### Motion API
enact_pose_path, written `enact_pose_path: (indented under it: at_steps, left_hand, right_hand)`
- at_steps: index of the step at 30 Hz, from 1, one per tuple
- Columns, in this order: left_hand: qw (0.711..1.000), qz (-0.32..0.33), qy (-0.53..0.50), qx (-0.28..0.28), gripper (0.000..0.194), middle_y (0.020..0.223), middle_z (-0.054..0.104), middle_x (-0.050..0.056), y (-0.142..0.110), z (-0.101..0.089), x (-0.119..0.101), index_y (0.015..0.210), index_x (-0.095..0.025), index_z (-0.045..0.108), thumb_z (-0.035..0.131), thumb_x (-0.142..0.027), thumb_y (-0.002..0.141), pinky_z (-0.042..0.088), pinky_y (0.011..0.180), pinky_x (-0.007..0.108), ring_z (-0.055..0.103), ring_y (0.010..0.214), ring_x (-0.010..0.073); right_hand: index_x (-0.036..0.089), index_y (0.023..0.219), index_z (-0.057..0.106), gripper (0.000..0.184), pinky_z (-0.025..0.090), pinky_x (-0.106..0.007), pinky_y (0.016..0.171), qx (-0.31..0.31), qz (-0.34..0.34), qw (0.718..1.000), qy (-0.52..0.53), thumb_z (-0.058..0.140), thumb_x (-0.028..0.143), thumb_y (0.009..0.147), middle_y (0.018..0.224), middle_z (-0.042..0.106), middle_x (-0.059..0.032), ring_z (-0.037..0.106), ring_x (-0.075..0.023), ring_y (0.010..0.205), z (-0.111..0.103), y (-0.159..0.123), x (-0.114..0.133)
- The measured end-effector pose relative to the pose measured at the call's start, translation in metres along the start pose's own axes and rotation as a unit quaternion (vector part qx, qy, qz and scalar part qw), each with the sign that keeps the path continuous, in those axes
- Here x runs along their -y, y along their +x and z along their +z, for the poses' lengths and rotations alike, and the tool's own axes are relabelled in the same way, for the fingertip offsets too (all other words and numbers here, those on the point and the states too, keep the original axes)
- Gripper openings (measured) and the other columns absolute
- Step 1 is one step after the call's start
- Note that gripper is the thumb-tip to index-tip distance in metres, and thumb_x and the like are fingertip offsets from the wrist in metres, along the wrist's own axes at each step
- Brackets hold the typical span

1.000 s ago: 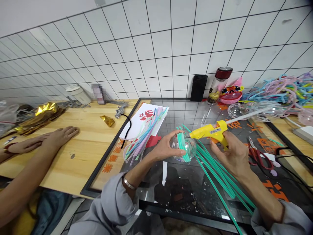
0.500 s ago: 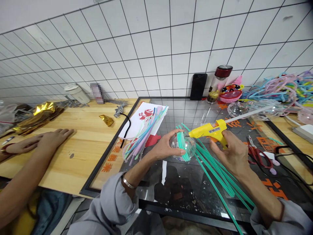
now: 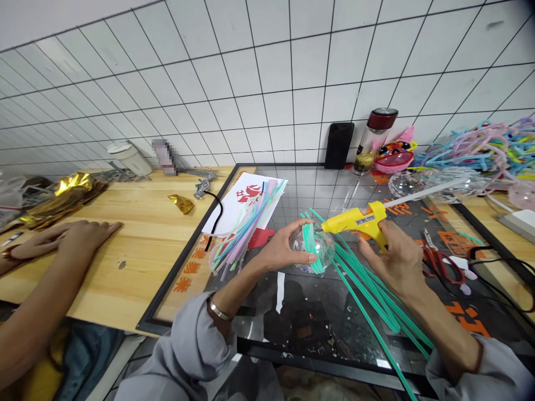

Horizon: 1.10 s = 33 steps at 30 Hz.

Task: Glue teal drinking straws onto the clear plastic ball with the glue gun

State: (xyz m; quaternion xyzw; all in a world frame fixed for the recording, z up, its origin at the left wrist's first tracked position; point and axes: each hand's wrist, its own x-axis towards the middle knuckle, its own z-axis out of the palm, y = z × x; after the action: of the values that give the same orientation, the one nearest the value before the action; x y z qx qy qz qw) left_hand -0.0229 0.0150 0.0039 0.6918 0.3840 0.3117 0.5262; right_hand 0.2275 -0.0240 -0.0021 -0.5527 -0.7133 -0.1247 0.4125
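Note:
A clear plastic ball (image 3: 325,252) with strips of green pipe cleaner (image 3: 309,238) around its left part is gripped between the thumb and fingers of my left hand (image 3: 281,248). My right hand (image 3: 399,259) is wrapped around the handle of a yellow glue gun (image 3: 355,220), with a long white glue stick (image 3: 422,193) out of its back. The nozzle is at the top of the ball, close by the green strips; whether it touches them I cannot tell. Loose green pipe cleaners (image 3: 371,295) lie under and right of the ball.
Red-handled scissors (image 3: 443,267) and a black cable lie at right. Pastel pipe cleaners (image 3: 246,228) rest on white paper (image 3: 229,209). A bottle (image 3: 371,142) and a phone (image 3: 339,146) stand by the wall. A co-worker's hands (image 3: 83,239) rest at left.
Both hands hold almost the same pose; the glue gun's nozzle has shifted very slightly up and left along the ball. The co-worker's fingers have moved slightly.

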Motion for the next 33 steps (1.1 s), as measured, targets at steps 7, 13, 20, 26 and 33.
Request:
enact_pose_path:
  at_steps: [7,13,20,26,33]
  left_hand:
    - [1.000,0.003,-0.008,-0.001,0.078,0.129,0.060,0.011,-0.0002,-0.0009,0.0015,0.132,-0.018,0.055,0.082,-0.035,0.061,0.040,0.105,0.045,0.054,0.118,0.0313]
    - [1.000,0.001,-0.022,-0.001,0.079,0.128,0.060,0.012,-0.0001,-0.0001,0.0020,0.132,-0.015,0.054,0.082,-0.035,0.060,0.042,0.103,0.044,0.055,0.116,0.0307]
    - [1.000,-0.006,-0.007,-0.009,0.078,0.130,0.060,0.010,-0.0013,0.0005,-0.0010,0.132,-0.019,0.055,0.082,-0.033,0.060,0.040,0.107,0.046,0.054,0.119,0.0315]
    - [1.000,0.002,-0.013,-0.005,0.078,0.131,0.059,0.010,-0.0005,0.0004,0.0004,0.131,-0.019,0.055,0.082,-0.034,0.060,0.040,0.106,0.044,0.054,0.121,0.0318]
    - [1.000,0.017,-0.014,-0.002,0.075,0.130,0.059,0.012,0.0004,-0.0001,0.0016,0.129,-0.017,0.056,0.081,-0.035,0.061,0.040,0.105,0.045,0.053,0.119,0.0318]
  right_hand:
    - [0.023,0.083,0.051,0.021,0.040,-0.029,0.058,0.012,0.007,1.000,-0.002,0.054,0.043,0.091,0.072,0.060,-0.0022,0.055,-0.0164,0.062,-0.0001,-0.0013,0.0002]
    - [0.024,0.076,0.047,0.024,0.035,-0.029,0.054,-0.003,0.013,1.000,0.011,0.055,0.042,0.089,0.067,0.057,-0.0007,0.050,-0.0146,0.056,-0.0016,0.0008,0.0023]
    - [0.023,0.078,0.049,0.025,0.034,-0.029,0.055,0.009,0.022,1.000,-0.003,0.052,0.045,0.090,0.068,0.057,-0.0006,0.050,-0.0145,0.058,0.0004,0.0003,0.0020]
    - [0.024,0.072,0.044,0.026,0.030,-0.028,0.052,0.010,0.036,0.999,0.010,0.055,0.042,0.087,0.060,0.048,0.0030,0.040,-0.0117,0.050,0.0012,0.0013,0.0025]
    - [0.023,0.070,0.047,0.031,0.031,-0.027,0.052,0.053,0.130,0.989,0.049,0.058,0.050,0.080,0.058,0.045,0.0042,0.038,-0.0119,0.050,-0.0043,0.0078,0.0011]
